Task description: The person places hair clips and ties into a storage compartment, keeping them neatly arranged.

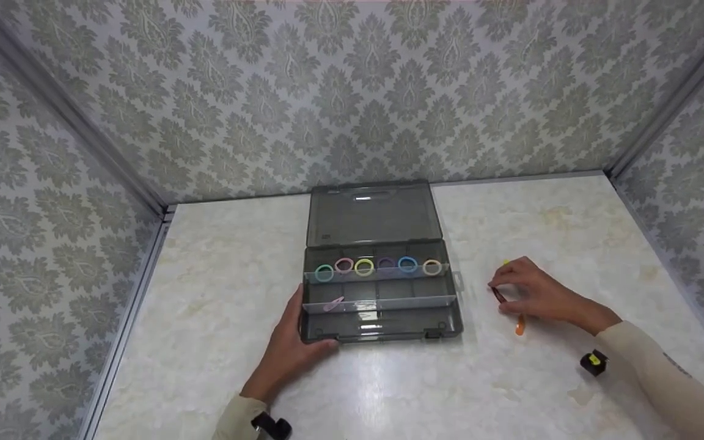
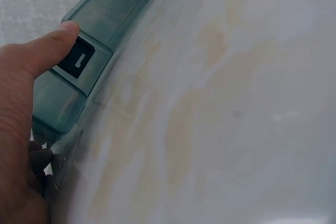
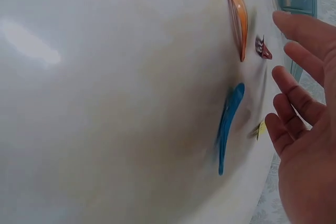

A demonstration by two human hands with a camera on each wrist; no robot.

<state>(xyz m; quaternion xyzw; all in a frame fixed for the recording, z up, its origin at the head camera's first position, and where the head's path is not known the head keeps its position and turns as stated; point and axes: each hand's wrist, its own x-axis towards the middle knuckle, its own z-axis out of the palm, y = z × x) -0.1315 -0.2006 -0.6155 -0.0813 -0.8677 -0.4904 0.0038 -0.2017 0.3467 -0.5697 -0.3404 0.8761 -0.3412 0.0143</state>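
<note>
A dark see-through compartment box (image 1: 382, 335) lies with its lid (image 1: 373, 217) swung back. My left hand (image 1: 294, 339) grips its front left corner; the thumb (image 2: 55, 48) lies over the front wall beside a latch (image 2: 77, 59). Several coloured hair ties (image 1: 364, 267) line the back row, and a pink snap clip (image 1: 333, 304) leans at the left of the middle row. To the right, my right hand (image 1: 532, 290) is low over the table, thumb and forefinger parted around a dark red hair clip (image 3: 264, 49). Near its fingers are orange (image 3: 239, 17), blue (image 3: 228, 127) and yellow (image 3: 261, 128) clips.
The pale marbled table (image 1: 205, 305) meets patterned panels (image 1: 364, 110) at the back and sides. The raised lid reaches close to the back panel. A small clear tab (image 1: 458, 281) sticks out at the box's right side. Black cameras (image 1: 594, 362) are worn at both wrists.
</note>
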